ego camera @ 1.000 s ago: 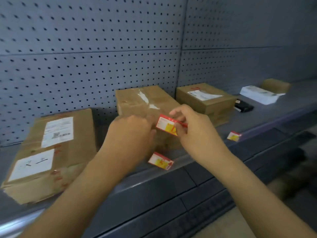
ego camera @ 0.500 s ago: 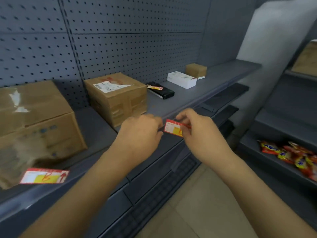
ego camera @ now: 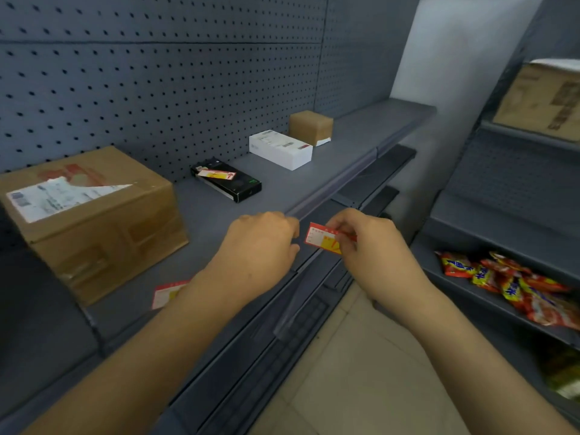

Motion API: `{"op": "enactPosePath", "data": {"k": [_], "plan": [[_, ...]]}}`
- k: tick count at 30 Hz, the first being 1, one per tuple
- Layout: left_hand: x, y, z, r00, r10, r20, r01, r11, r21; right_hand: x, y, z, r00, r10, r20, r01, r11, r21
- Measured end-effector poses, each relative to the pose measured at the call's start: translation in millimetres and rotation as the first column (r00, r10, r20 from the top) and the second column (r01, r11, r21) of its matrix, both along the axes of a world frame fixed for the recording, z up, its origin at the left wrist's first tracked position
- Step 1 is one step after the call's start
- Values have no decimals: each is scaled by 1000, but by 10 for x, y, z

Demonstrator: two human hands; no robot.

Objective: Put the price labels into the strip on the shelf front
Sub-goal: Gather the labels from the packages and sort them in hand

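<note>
My right hand (ego camera: 370, 246) pinches a red and yellow price label (ego camera: 321, 238) by its right end, just above the strip (ego camera: 332, 189) on the grey shelf's front edge. Beside it on the left, my left hand (ego camera: 260, 243) hovers over the same edge with curled fingers; whether they hold anything is hidden. A second label (ego camera: 166, 293) lies on the shelf by my left forearm. A third label (ego camera: 216, 174) rests on top of a black box (ego camera: 241, 186).
On the shelf stand a large cardboard box (ego camera: 94, 215) at the left, a white box (ego camera: 281, 149) and a small brown box (ego camera: 310, 125) further back. Snack packets (ego camera: 508, 284) fill a lower shelf at the right. Another carton (ego camera: 543, 102) sits top right. Tiled floor (ego camera: 361, 372) lies below.
My view has swung right along the shelf. Both hands moved right with the label, from in front of the cartons to the shelf's front edge.
</note>
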State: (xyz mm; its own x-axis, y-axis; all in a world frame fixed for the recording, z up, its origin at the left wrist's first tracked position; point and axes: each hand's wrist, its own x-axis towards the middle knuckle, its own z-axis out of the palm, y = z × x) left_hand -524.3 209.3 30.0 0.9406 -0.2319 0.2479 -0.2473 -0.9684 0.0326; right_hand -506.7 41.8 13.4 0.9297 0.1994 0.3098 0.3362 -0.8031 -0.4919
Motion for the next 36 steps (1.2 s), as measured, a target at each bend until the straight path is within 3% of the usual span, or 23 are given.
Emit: {"op": "enactPosePath", "data": {"k": [7, 17, 36], "plan": [[703, -260, -139, 997, 62, -53, -62, 998, -14, 847, -251, -154, 995, 84, -57, -83, 996, 19], [1402, -715, -334, 926, 367, -86, -368, 930, 4, 1974, -626, -363, 930, 346, -124, -344, 938, 37], [1651, -489, -627, 730, 654, -196, -649, 754, 98, 2687, 40, -412, 724, 664, -188, -662, 745, 86]]}}
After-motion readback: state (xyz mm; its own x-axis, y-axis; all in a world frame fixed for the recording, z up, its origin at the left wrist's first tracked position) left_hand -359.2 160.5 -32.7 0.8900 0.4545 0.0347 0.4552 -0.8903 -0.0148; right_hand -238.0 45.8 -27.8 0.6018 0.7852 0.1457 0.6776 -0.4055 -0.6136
